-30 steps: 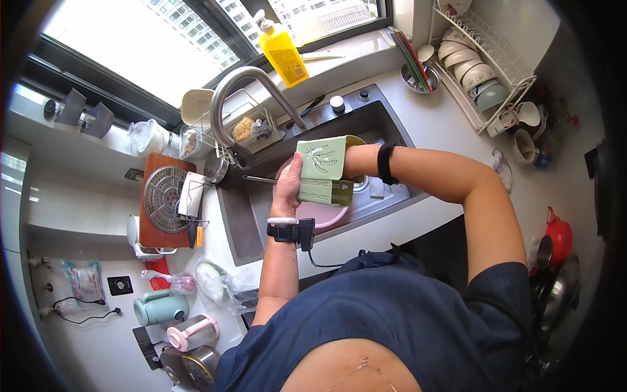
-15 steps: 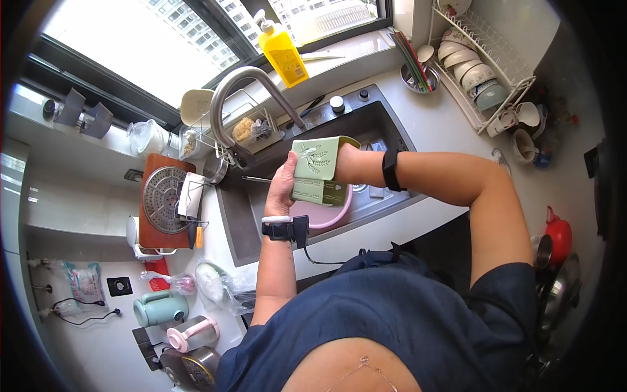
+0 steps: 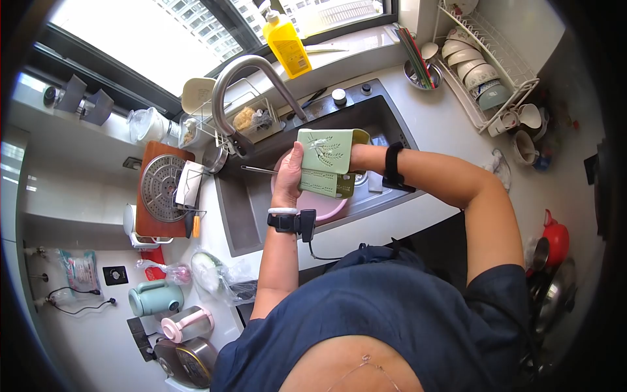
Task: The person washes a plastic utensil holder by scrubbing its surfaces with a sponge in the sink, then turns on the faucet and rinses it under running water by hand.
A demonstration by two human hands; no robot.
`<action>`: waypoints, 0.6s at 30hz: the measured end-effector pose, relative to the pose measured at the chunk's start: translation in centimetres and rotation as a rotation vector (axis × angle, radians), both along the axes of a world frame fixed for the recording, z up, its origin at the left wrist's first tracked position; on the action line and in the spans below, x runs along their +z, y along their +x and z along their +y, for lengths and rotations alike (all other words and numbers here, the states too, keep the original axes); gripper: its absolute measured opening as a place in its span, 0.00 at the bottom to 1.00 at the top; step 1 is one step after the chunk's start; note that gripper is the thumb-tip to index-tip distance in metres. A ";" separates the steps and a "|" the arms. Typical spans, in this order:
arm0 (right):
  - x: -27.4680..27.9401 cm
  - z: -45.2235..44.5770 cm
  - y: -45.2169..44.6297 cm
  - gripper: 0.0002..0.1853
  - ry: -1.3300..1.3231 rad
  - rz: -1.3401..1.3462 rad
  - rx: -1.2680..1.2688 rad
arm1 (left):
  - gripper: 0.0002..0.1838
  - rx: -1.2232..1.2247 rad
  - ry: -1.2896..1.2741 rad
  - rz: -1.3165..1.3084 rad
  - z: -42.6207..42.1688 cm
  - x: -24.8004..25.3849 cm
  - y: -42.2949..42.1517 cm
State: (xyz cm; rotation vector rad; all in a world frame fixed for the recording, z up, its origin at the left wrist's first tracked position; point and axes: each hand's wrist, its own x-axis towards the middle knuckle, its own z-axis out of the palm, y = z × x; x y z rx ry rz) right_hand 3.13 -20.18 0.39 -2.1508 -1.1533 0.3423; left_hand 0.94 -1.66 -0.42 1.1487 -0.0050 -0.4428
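A pale green utensil holder [image 3: 323, 149] with a raised wheat pattern and small drain holes is held above the sink [image 3: 238, 225]. My left hand [image 3: 288, 175] grips its left side, thumb on the patterned face. My right hand [image 3: 360, 159] reaches into the holder's open end from the right; its fingers are hidden inside. A thin metal rod [image 3: 256, 169] sticks out to the left from behind my left hand; I cannot tell what it belongs to. Below the holder, a pink basin [image 3: 332, 212] sits in the sink.
The curved faucet [image 3: 225, 91] arches over the sink's back left. A yellow pump bottle [image 3: 286, 46] stands on the windowsill. To the right are a bowl of chopsticks and spoons [image 3: 423, 73] and a dish rack [image 3: 486, 108]. A cutting board [image 3: 149, 225] is at left.
The utensil holder has shifted slightly up and to the right, and its tilt has changed a little. Both hands have moved with it, and the whole view has turned slightly.
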 end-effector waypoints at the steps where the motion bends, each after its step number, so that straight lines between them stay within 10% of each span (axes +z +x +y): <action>1: -0.5 0.1 0.1 0.16 0.096 0.129 -0.010 | 0.30 0.013 0.000 -0.035 0.1 0.1 0.1; 10: -1.3 2.2 -1.3 0.14 1.277 1.425 0.365 | 0.30 -0.003 0.046 -0.095 1.1 1.9 0.3; 12: 0.9 1.6 -3.1 0.13 0.724 0.551 -0.412 | 0.30 0.024 0.027 -0.088 1.2 1.8 0.3; 15: 4.3 1.8 -2.1 0.13 0.904 1.286 -0.713 | 0.30 0.047 -0.007 -0.074 1.1 1.2 0.2; 18: 3.3 1.4 -1.7 0.14 0.974 1.366 -0.658 | 0.31 0.052 -0.024 -0.045 0.6 0.4 0.1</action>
